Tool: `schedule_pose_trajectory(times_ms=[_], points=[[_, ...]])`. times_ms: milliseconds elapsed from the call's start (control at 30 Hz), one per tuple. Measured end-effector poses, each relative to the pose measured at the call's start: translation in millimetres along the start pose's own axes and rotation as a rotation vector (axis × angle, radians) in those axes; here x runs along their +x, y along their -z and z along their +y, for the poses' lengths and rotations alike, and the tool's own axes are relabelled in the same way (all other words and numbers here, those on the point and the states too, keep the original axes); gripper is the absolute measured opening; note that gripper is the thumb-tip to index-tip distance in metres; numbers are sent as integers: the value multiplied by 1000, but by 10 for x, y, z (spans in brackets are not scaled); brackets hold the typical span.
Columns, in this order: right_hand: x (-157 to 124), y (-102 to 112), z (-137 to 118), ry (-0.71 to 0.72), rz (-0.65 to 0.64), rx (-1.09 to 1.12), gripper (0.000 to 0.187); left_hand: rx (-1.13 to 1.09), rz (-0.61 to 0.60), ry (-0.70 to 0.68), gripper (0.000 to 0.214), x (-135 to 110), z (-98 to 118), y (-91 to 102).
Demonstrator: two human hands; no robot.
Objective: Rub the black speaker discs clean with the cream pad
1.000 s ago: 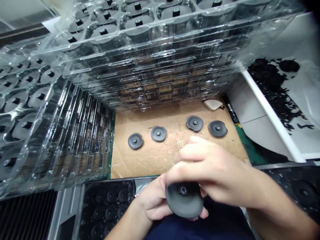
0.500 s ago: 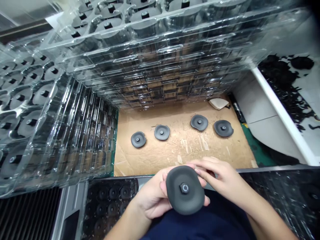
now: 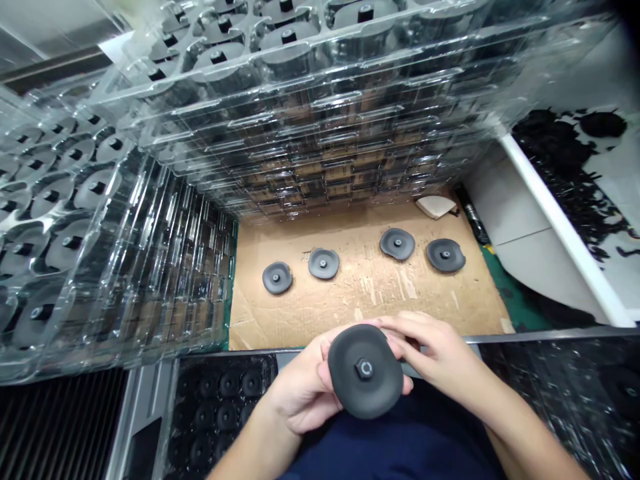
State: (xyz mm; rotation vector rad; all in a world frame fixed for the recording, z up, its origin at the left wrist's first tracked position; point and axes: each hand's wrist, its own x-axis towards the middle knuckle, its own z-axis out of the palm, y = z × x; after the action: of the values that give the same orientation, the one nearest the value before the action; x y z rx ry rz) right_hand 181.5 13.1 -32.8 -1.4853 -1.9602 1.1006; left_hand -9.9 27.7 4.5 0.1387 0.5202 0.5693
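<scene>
I hold a black round rubber disc [image 3: 365,371] with a small metal nut at its centre, close to my body at the lower middle. My left hand [image 3: 305,390] cups it from behind and below, fingers wrapped round its edge. My right hand [image 3: 433,353] pinches its upper right rim with the fingertips. Several smaller-looking discs of the same kind [image 3: 323,263] lie in a row on a sheet of brown cardboard [image 3: 360,293] beyond my hands.
Tall stacks of clear plastic trays [image 3: 310,113] filled with discs stand behind the cardboard, and more of them [image 3: 75,220] rise on the left. A white bin [image 3: 555,220] with black rubber scraps sits at the right. Black trays [image 3: 220,393] lie below left and right.
My right hand drew back from over the disc to its right rim, uncovering the face. The disc was turned slightly in both hands and raised a little.
</scene>
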Motion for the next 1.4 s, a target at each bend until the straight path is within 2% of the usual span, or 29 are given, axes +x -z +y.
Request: schedule_pose_trajectory(times_ms=[67, 167, 233, 267, 333, 400, 500, 533, 667, 733, 800, 867, 967, 1033, 1100, 1200, 1300, 1400], points=[[5, 42, -7, -44, 74, 21, 26, 14, 10, -28, 53, -8, -2, 11], [9, 147, -152, -103, 292, 56, 24, 5, 79, -133, 53, -4, -25, 20], [13, 202, -343, -47, 405, 51, 25, 18, 184, -232, 54, 15, -46, 6], [18, 215, -450, 33, 428, 34, 27, 31, 234, -279, 56, 26, -55, -7], [39, 211, -647, 258, 412, 6, 32, 64, 311, -333, 56, 44, -66, -33], [74, 188, -777, 423, 309, 1, 30, 82, 345, -363, 52, 50, -72, -45], [148, 161, -848, 428, 142, 6, 25, 72, 360, -396, 55, 50, -84, -42], [174, 153, -855, 413, 140, -8, 23, 71, 360, -396, 57, 50, -90, -46], [213, 120, -849, 462, 310, -31, 26, 74, 369, -363, 47, 50, -86, -86], [163, 126, -791, 502, 266, 4, 27, 55, 354, -370, 48, 41, -67, -70], [86, 156, -677, 463, 163, 43, 27, 21, 325, -383, 59, 34, -57, -18], [15, 190, -528, 318, 170, 80, 25, -20, 298, -390, 69, 37, -64, 39], [-40, 206, -331, 38, 377, 142, 21, -71, 236, -384, 70, 55, -88, 65], [-45, 189, -253, -84, 479, 169, 20, -83, 177, -389, 68, 62, -96, 47], [-39, 156, -215, -132, 484, 189, 20, -88, 141, -397, 58, 59, -96, 33], [-33, 90, -193, -140, 424, 228, 20, -84, 101, -415, 46, 43, -103, 45], [-41, 21, -164, -149, 380, 269, 19, -76, 67, -424, 46, 34, -117, 64], [-52, -8, -131, -156, 354, 292, 18, -75, 86, -412, 46, 34, -120, 49]])
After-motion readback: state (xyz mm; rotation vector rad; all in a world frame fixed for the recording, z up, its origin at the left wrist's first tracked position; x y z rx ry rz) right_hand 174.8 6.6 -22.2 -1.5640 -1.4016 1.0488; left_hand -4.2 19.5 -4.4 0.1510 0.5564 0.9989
